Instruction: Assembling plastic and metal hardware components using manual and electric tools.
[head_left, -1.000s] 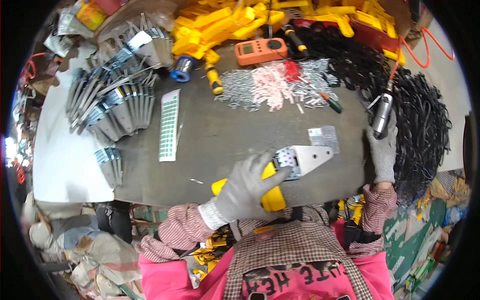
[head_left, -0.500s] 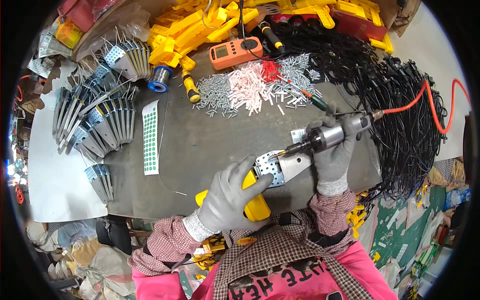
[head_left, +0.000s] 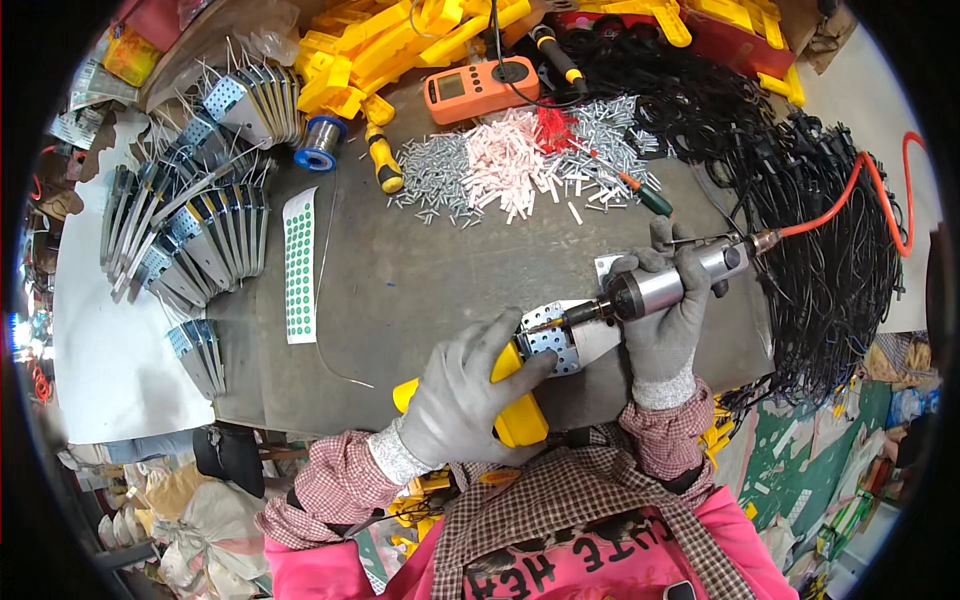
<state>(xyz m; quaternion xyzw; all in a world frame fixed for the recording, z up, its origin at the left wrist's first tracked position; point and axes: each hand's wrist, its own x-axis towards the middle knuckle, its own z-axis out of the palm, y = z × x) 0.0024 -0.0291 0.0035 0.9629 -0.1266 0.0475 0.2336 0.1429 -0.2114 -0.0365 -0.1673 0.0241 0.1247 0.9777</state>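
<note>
My left hand [head_left: 455,390], in a grey glove, is closed round a yellow plastic handle [head_left: 520,420]. A perforated metal plate [head_left: 556,345] joins the handle to a flat silver blade-like piece [head_left: 597,340]. My left thumb and fingers lie against the plate's edge. My gloved right hand [head_left: 662,325] is wrapped round a silver and black air screwdriver [head_left: 655,290], tilted down to the left. Its bit reaches the plate close to the yellow handle; whether a screw sits under it is too small to tell. A red air hose [head_left: 822,222] runs from its back end.
Beyond my hands lie heaps of screws [head_left: 430,175] and pink-white sleeves [head_left: 505,165], an orange meter [head_left: 480,92] and a yellow screwdriver [head_left: 383,160]. Metal pieces [head_left: 185,230], a solder spool [head_left: 320,140] and a green-dotted sticker sheet [head_left: 300,265] are left; black power cords [head_left: 820,270] right.
The air screwdriver's bit has shifted left and nearer to me across the perforated plate, toward the yellow handle. My left hand keeps its hold, with little movement.
</note>
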